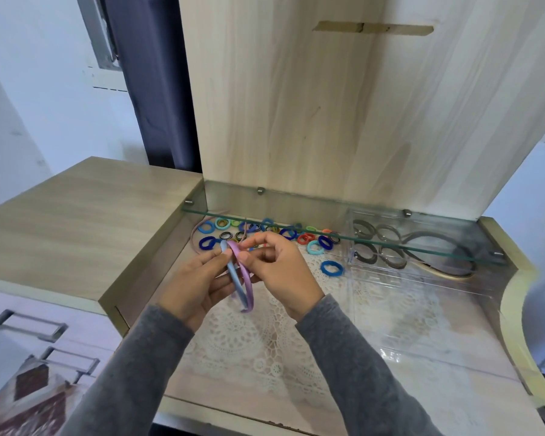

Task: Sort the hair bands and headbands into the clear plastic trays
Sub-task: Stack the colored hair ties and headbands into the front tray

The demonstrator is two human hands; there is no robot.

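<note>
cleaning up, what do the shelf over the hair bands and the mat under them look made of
The shelf looks like clear glass: see-through, greenish edge, on metal pegs. The mat looks like white lace, fabric or plastic unclear: openwork floral pattern.

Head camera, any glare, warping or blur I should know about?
Head view: wide-angle distortion splays the wood panel's sides outward; the glass shelf greys the hair bands and far tray behind it; a glare patch sits on the near tray; the left hand, right hand and their headbands look sharp.
</note>
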